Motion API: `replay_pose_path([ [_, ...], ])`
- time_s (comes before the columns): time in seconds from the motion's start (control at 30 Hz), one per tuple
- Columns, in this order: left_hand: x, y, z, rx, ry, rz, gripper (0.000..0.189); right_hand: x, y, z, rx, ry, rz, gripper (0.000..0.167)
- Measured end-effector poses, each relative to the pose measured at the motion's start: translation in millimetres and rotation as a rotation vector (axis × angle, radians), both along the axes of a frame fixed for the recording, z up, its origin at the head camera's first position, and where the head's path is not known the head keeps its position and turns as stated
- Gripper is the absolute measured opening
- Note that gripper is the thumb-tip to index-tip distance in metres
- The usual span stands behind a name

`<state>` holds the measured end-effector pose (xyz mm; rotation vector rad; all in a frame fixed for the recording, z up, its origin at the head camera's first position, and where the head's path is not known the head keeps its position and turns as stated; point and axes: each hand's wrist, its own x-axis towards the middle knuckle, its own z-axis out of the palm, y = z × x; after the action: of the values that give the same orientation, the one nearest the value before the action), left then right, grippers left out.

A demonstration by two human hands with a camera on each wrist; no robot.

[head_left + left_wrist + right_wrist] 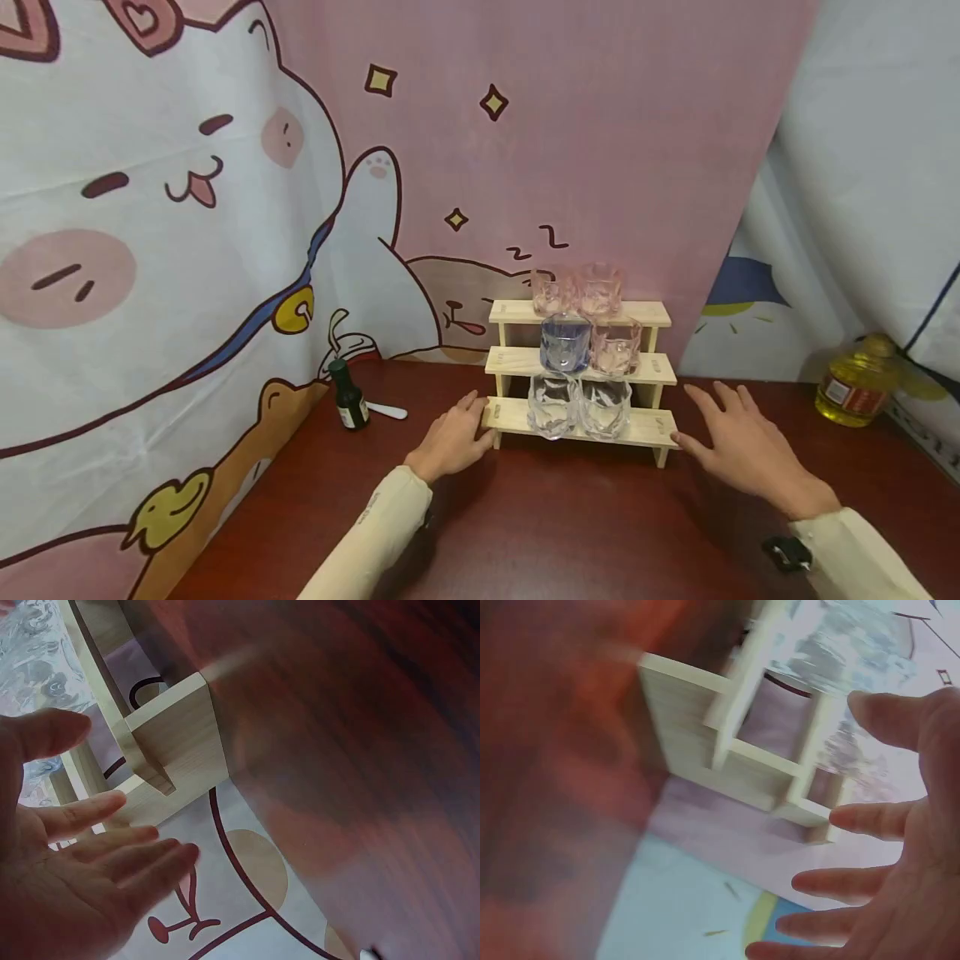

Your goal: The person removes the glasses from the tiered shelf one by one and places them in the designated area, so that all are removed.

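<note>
A three-step wooden display rack (506, 361) stands on the dark red table against the wall. Two clear glasses (553, 407) sit on its lowest step. On the middle step are a blue glass (566, 343) and a pink glass (616, 348); two more pink glasses (598, 290) stand on top. My left hand (452, 439) is at the rack's left end, fingers extended, its thumb near the lowest step's edge. At the right end my right hand (746, 446) has its fingers spread, the thumb close by the lowest step. Neither hand holds anything.
Left of the rack stands a small dark bottle (348, 398) with a green cap, and a white-handled utensil (387, 410) lies beside it. A yellow oil bottle (857, 385) is at the far right. A cartoon-printed cloth (600, 125) hangs behind the table.
</note>
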<state>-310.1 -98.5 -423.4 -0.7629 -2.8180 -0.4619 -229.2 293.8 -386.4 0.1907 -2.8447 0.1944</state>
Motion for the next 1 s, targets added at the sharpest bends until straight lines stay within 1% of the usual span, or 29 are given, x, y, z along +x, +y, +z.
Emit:
replay_pose_path([
  [0.07, -3.1, 1.8, -0.7, 0.04, -0.001, -0.008, 0.056, -3.5, -0.8, 9.3, -0.003, 0.024, 0.022, 0.074],
  [0.23, -11.2, 4.4, -1.5, 0.164, -0.015, 0.015, 0.055, -14.5, -6.2, 31.7, -0.026, 0.029, 0.07, 0.072],
  [0.3, -14.3, 5.1, -2.9, 0.217, -0.041, 0.02, 0.055, -19.2, -8.3, 39.1, -0.035, 0.039, 0.097, 0.071],
  [0.37, -17.0, 5.6, -5.4, 0.259, -0.083, 0.026, 0.055, -24.1, -11.1, 45.7, -0.05, 0.052, 0.127, 0.07],
  [0.5, -20.8, 6.4, -11.8, 0.319, -0.167, 0.038, 0.052, -35.1, -17.0, 58.1, -0.085, 0.063, 0.184, 0.068],
  [0.57, -22.0, 7.3, -14.0, 0.341, -0.206, 0.049, 0.051, -40.5, -20.5, 64.3, -0.1, 0.06, 0.205, 0.067],
  [0.73, -26.5, 11.5, -15.0, 0.385, -0.252, 0.069, 0.051, -55.1, -26.8, 80.1, -0.14, 0.064, 0.24, 0.063],
  [0.87, -30.5, 14.9, -12.0, 0.386, -0.251, 0.073, 0.051, -68.0, -29.7, 91.0, -0.177, 0.083, 0.262, 0.059],
  [1.0, -31.5, 17.3, -9.5, 0.363, -0.262, 0.073, 0.049, -80.7, -33.3, 100.5, -0.206, 0.071, 0.274, 0.056],
])
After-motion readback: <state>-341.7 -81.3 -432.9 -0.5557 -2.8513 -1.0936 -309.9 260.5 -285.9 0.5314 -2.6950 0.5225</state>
